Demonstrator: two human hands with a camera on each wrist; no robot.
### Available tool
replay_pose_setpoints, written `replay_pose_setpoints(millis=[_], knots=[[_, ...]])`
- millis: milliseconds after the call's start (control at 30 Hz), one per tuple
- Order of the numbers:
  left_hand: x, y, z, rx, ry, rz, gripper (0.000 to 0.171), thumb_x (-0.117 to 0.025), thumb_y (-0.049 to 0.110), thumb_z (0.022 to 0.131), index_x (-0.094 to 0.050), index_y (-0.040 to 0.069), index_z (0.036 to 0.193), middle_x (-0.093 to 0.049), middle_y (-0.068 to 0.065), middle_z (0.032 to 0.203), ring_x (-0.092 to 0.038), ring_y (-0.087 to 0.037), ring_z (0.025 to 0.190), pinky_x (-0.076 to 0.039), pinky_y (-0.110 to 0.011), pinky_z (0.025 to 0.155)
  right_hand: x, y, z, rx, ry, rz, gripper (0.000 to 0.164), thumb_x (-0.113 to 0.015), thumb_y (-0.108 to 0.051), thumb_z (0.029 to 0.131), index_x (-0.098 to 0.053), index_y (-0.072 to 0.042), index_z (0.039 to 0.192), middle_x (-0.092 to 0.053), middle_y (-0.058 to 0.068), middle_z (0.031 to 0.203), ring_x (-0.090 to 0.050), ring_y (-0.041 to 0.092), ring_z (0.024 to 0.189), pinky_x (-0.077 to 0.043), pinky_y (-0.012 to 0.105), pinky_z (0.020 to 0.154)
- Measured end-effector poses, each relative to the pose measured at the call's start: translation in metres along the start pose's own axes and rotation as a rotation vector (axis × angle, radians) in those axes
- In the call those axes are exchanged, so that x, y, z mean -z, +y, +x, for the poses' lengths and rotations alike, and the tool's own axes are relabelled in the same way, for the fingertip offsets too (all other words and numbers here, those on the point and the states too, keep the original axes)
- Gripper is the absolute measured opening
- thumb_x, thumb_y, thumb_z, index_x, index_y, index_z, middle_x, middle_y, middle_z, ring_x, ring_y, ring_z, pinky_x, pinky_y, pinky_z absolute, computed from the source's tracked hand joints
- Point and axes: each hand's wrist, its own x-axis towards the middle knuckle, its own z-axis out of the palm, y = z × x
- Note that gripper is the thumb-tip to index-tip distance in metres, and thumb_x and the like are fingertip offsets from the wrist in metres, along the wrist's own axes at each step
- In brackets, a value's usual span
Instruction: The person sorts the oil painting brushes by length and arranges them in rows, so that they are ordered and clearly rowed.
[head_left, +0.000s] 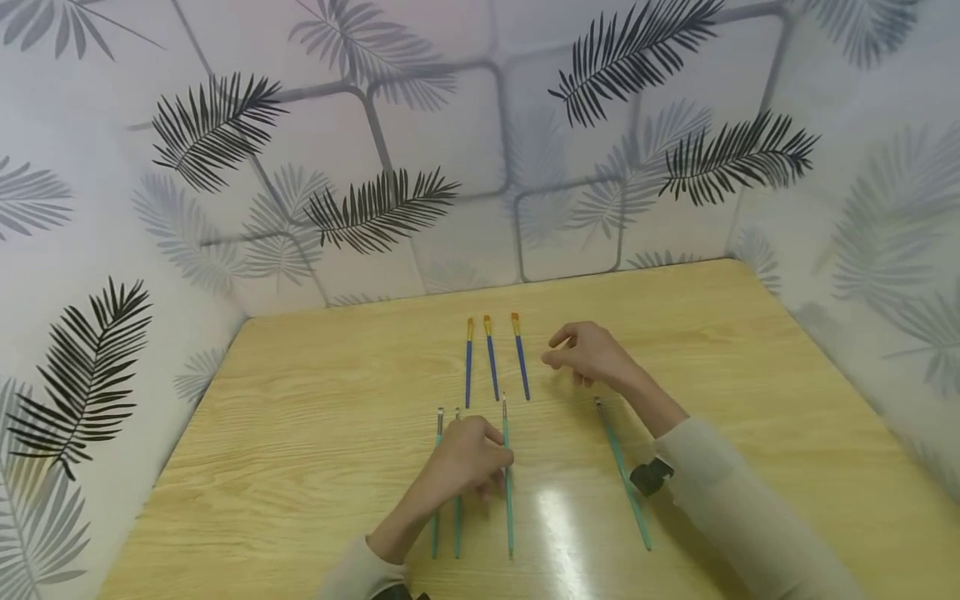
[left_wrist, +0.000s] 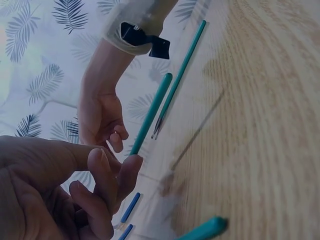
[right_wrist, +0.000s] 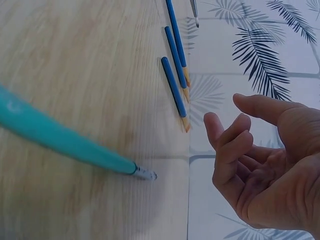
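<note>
My left hand [head_left: 467, 454] pinches a teal-handled paintbrush [head_left: 509, 508] between thumb and finger. In the left wrist view the held handle [left_wrist: 154, 112] slants up from the fingertips, its shadow falling on the wood apart from it. Two more teal paintbrushes [head_left: 437, 533] lie partly under that hand and wrist. My right hand [head_left: 588, 354] hovers above the table, loosely curled and holding nothing, as the right wrist view confirms. To its left are three blue-handled paintbrushes [head_left: 521, 367] in a row, tan bristles away from me. Another teal paintbrush [head_left: 626, 475] lies slanted beside the right forearm.
The light wood table [head_left: 300, 400] meets leaf-patterned walls [head_left: 450, 242] at the back and sides. A bright glare patch marks the wood near the front. Dark straps [head_left: 651, 477] sit on both wrists over pale sleeves.
</note>
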Motion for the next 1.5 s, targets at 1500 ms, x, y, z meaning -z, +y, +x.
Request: replay_pose_setpoints(millis=[1500], knots=[[0.017,-0.009,-0.009,-0.029,-0.006,0.011,0.037,-0.061,0.005,0.089,-0.057,-0.015,0.120,-0.070,-0.007,0.061,-0.057,-0.010,0.035,-0.032,-0.012,0.033,0.017,0.030,-0.071,-0.125,-0.058,-0.090,0.035,-0.076,-0.024,0.086,-0.056,-0.001,0.103,-0.051,-0.002,0.057,-0.026,0.006,0.041,-0.027,0.020,0.041]])
